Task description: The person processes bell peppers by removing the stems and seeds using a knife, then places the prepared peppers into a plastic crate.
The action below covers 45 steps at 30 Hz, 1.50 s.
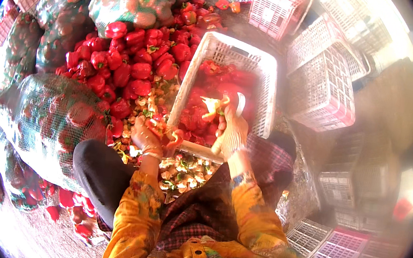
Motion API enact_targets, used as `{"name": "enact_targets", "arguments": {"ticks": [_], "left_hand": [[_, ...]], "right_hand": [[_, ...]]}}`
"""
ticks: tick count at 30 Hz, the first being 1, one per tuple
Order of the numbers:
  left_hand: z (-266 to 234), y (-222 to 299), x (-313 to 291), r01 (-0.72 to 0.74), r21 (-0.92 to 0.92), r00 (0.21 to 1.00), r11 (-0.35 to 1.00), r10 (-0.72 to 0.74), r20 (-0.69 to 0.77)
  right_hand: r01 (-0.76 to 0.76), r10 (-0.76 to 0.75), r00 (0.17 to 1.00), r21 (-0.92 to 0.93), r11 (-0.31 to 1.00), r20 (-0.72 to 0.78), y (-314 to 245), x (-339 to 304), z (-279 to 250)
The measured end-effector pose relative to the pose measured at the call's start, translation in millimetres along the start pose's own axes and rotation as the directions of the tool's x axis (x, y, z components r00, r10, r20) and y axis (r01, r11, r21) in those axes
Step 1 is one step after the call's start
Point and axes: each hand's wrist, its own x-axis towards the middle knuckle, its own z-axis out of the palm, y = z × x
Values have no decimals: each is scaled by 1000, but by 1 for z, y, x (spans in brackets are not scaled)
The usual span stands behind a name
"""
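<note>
My right hand [233, 131] is closed over the white crate's near right part, with a short curved blade [240, 104], apparently a knife, jutting from it. At its fingertips is a pale yellow pepper core [212, 107]. To the left, my left hand [146, 137] is closed around a cut red bell pepper [173, 142], just outside the crate's near left corner; its fingers are partly hidden. The white plastic crate [269, 65] holds red pepper pieces [229, 83]. Cut-off cores and stems [189, 172] lie heaped between my knees and along the crate's left side.
A pile of whole red peppers [135, 65] lies left of the crate. Green mesh sacks of peppers [57, 122] crowd the left and far left. Several white and pink crates [323, 86] stand at the right, with more crates [338, 251] at the lower right.
</note>
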Motion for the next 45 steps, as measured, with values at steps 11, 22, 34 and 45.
{"name": "enact_targets", "arguments": {"ticks": [11,22,34,45], "left_hand": [[33,63,-66,221,-32,954,975,-209,215],[158,2,-37,-495,697,668,518,-286,687],[5,26,-117,-245,611,757,753,-245,606],[58,21,-74,386,393,630,835,-550,549]], "right_hand": [[365,-376,927,-209,907,-11,-34,-40,-59],[565,-523,819,-494,661,237,-31,-40,-55],[796,-561,586,-547,260,585,32,-76,-12],[702,-570,707,-515,492,419,67,-93,-43]]}}
